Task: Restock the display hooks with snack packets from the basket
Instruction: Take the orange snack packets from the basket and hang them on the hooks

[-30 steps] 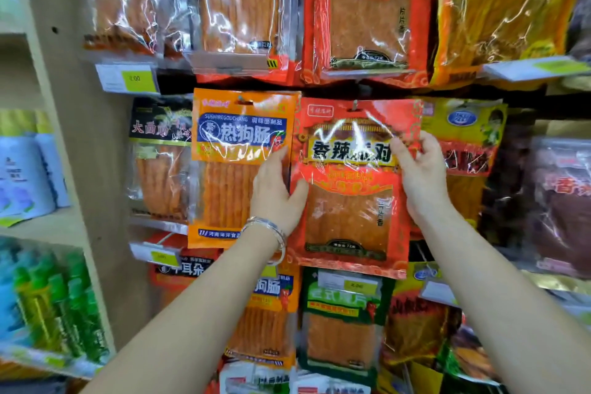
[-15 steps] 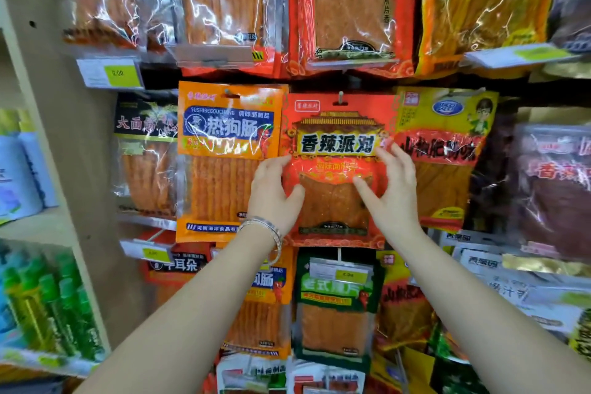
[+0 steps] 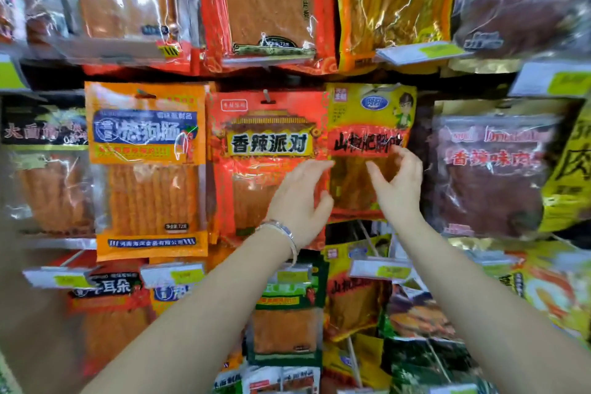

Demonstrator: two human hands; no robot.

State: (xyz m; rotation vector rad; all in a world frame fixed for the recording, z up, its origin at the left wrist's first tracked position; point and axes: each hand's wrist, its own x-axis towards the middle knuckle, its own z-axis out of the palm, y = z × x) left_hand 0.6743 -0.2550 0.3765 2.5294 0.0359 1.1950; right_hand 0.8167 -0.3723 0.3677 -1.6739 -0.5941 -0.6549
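**Head view: red packet hung, both hands loose**

Tight wall. The glossy red snack packet [image 3: 268,144] hangs on a thin metal hook [image 3: 267,96]. Its left edge is against an orange stick-snack packet [image 3: 147,137] and its right edge meets a yellow-and-red packet [image 3: 367,112]. Upper-row packs [image 3: 268,9] end just above the hook.

I see the left hand [image 3: 300,198], silver bracelet [image 3: 284,230] at the wrist, fingers straight and spread over the red packet's lower right. The right hand [image 3: 399,182] is loosely curved before the yellow one, pinching nothing.

Count: two hands, three packets abreast, one hook.
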